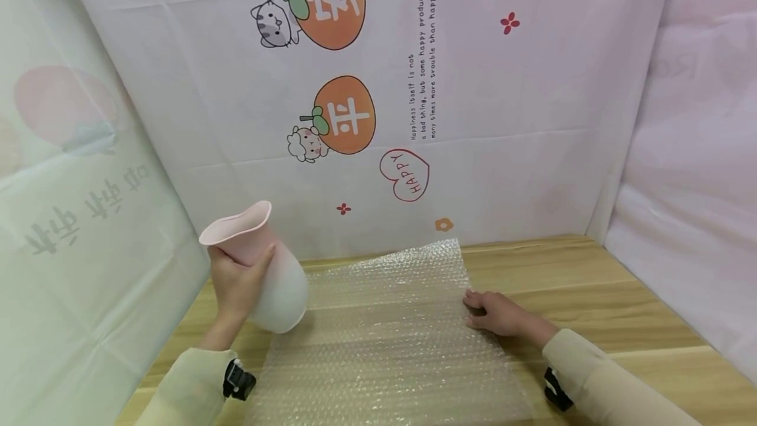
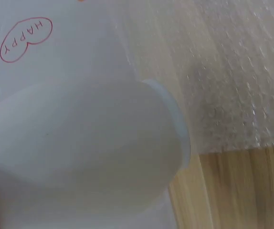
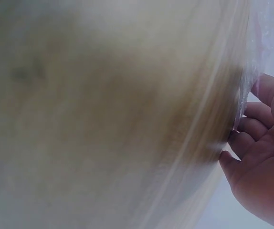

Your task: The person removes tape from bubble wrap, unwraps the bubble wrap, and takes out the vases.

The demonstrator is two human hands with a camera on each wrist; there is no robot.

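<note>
In the head view a vase (image 1: 282,294), pink at its wavy rim and fading to white at the base, is tilted above the table's left part. My left hand (image 1: 236,281) grips it round the neck, thumb along the near side. The vase's white body (image 2: 94,148) and base fill much of the left wrist view, which hides most of that hand. A clear sheet of bubble wrap (image 1: 378,340) lies across the table, its far edge raised. At its right edge my right hand (image 1: 499,313) pinches the wrap between thumb and fingers; the right wrist view shows this hand (image 3: 261,143) from the palm side.
The wooden table (image 1: 591,301) carries the wrap and shows bare wood at the right. Behind it hangs a white printed cloth (image 1: 503,97), with further cloth walls at left (image 1: 77,229) and right (image 1: 692,169). Black straps circle both sleeves.
</note>
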